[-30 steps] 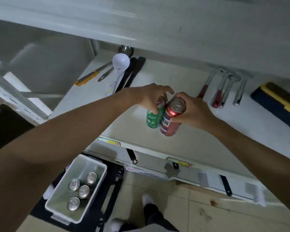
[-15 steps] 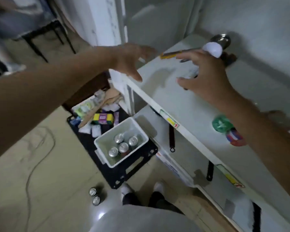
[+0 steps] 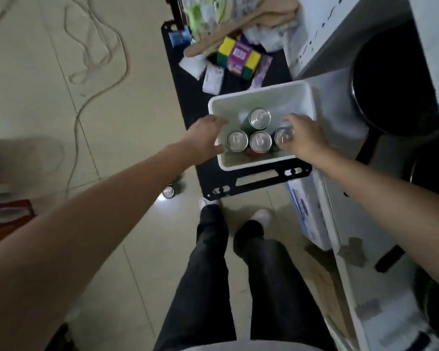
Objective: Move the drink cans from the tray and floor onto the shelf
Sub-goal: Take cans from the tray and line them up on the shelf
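Note:
Several drink cans stand upright in a white tray [image 3: 299, 93] on a black cart: a green one [image 3: 259, 118] at the back, then a left can [image 3: 236, 140], a middle can [image 3: 260, 141] and a right can [image 3: 283, 135] in a row. My left hand [image 3: 206, 138] is open at the tray's left rim, just short of the left can. Fingers of my right hand [image 3: 306, 139] are spread and curl around the right can's top, which still stands in the tray. One more can [image 3: 168, 192] stands on the floor, below my left forearm.
The black cart [image 3: 254, 182] also carries packets, a cloth and a yellow-purple box [image 3: 238, 55] behind the tray. The white shelf unit [image 3: 340, 239] runs along the right, with a dark pan [image 3: 390, 79] on it. Cables [image 3: 96, 59] lie on the tiled floor to the left. My legs are below.
The two cans held over the shelf a second ago were set down there. Both hands, then empty, have dropped from the shelf to the tray, and my view has swung down.

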### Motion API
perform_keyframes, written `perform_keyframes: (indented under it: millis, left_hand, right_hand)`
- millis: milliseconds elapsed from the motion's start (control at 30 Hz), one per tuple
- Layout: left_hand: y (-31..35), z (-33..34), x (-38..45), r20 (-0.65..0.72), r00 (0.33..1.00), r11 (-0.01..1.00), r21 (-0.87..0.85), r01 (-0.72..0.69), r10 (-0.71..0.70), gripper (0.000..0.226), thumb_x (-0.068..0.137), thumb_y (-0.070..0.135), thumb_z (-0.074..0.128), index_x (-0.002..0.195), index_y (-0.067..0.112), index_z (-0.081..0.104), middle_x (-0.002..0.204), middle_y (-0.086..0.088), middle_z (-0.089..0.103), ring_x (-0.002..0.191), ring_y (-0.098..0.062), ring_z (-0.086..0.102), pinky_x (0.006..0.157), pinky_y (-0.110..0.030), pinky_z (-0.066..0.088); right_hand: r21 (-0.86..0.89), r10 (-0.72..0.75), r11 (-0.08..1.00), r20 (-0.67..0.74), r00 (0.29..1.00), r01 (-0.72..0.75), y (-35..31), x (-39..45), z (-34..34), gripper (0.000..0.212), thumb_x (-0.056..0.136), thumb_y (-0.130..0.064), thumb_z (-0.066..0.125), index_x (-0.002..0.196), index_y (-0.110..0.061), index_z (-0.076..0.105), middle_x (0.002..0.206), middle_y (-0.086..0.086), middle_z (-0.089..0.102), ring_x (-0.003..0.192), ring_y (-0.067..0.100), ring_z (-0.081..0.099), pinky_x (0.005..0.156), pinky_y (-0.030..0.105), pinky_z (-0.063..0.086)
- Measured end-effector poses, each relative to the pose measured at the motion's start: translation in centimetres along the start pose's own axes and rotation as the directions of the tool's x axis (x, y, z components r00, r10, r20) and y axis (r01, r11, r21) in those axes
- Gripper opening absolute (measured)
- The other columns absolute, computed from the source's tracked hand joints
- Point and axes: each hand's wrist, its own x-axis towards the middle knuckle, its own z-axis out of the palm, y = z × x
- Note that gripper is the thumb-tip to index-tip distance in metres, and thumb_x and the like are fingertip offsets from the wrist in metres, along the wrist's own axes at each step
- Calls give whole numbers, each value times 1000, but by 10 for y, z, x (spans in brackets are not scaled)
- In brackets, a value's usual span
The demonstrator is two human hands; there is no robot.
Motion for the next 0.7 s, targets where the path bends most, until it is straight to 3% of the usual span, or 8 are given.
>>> perform_keyframes:
  millis: [167, 333, 533, 700]
  left_hand:
    - [5, 51, 38, 70, 993, 987, 125, -100, 92, 72, 81, 13, 64, 142, 7, 25, 137, -21, 39, 125, -36, 40, 102, -43, 40]
    - [10, 61, 62, 94, 995, 963, 265, -50, 26, 65, 79, -3, 63, 134, 9, 31, 125, -21, 44, 114, -38, 49, 89, -45, 48]
    - [30, -2, 47, 153, 985, 944, 308, -120, 76, 61, 71, 13, 72, 124, 10, 44, 115, -19, 54, 103, -38, 55, 76, -43, 45]
    - [99, -105, 6, 186, 937, 827, 442, -348, 294, 65, 66, 28, 75, 124, 16, 48, 113, -17, 56, 101, -37, 57, 80, -39, 48]
  right_hand:
    - [-129, -13, 991, 65, 998, 22, 28, 32, 37, 71, 69, -10, 77, 131, -6, 44, 132, 22, 47, 121, 37, 46, 99, 41, 41]
    - [-58, 0, 998, -79, 997, -5, 26, 34, 53, 60, 68, -3, 75, 123, -6, 50, 119, 22, 54, 109, 34, 51, 85, 35, 42]
    - [31, -16, 999, -101, 995, 19, 14, -8, -3, 51, 67, -5, 76, 113, -5, 55, 109, 23, 62, 98, 37, 61, 84, 48, 54]
    - [21, -34, 999, -82, 996, 36, -18, -80, -100, 50, 64, -14, 77, 111, -13, 60, 104, 13, 69, 91, 28, 63, 71, 29, 50]
